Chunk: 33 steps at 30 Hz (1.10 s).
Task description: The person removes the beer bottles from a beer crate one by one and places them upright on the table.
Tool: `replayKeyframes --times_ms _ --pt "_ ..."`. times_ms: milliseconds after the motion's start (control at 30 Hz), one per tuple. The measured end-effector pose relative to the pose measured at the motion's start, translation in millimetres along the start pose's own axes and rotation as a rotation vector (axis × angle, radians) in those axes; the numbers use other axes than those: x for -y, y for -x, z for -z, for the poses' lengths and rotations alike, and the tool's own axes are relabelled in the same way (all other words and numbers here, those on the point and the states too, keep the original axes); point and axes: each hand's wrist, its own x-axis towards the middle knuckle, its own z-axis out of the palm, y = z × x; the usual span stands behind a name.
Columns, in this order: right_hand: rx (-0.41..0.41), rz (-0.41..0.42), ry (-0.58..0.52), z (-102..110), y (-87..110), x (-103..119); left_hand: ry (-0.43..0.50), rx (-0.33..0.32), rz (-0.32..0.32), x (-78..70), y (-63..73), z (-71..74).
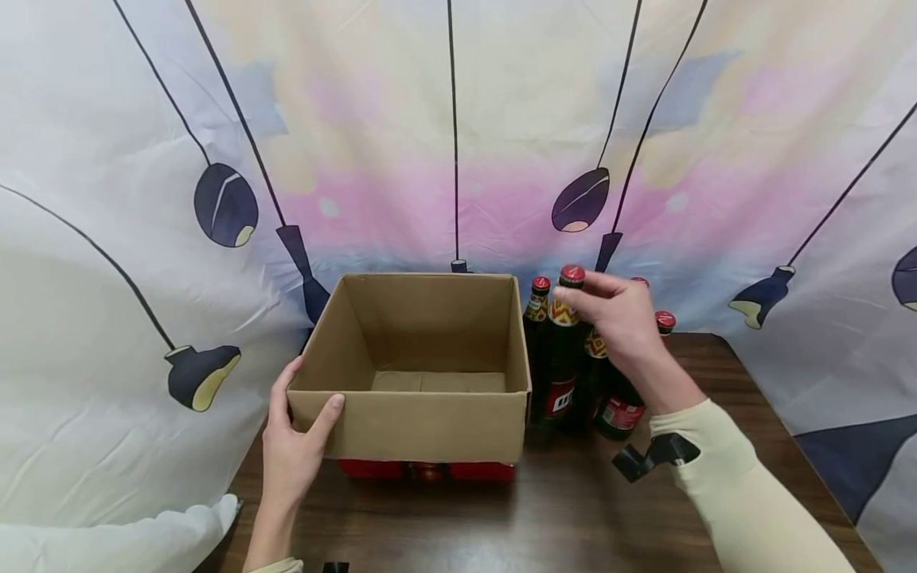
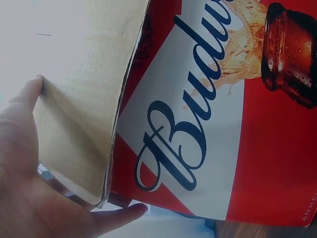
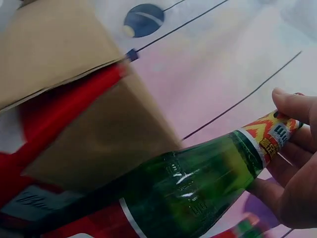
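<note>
An open cardboard box (image 1: 430, 426) stands on the table, its flaps folded outward and its inside bare. My left hand (image 1: 295, 446) grips its front left corner, the thumb on the front flap and the fingers around the left side. Red printed "Budweiser" lettering (image 2: 178, 129) shows below the flap in the left wrist view. My right hand (image 1: 623, 314) pinches the neck of a green glass beer bottle (image 3: 198, 183) with a red cap, right of the box. In the head view the bottle is nearly upright; whether its base touches the table cannot be seen.
Several more capped bottles stand close around the held one, among them one at the left (image 1: 536, 306) against the box and one at the right (image 1: 619, 414). The dark wooden table (image 1: 573, 509) ends at a patterned cloth backdrop (image 1: 401, 159).
</note>
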Motion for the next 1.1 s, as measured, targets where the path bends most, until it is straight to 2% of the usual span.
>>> replayKeyframes --times_ms 167,433,867,1100 --pt "0.001 -0.06 -0.006 -11 7.0 -32 -0.002 -0.001 0.008 0.5 2.3 3.6" --pt "-0.071 -0.054 -0.015 -27 13.2 -65 0.0 0.01 0.007 -2.5 3.0 6.8" --pt "-0.135 -0.036 -0.071 -38 12.6 -84 0.006 0.028 0.009 -3.0 5.0 4.7" --pt "-0.147 0.001 -0.042 -43 8.7 -88 0.002 0.029 0.009 -4.1 4.3 4.6"
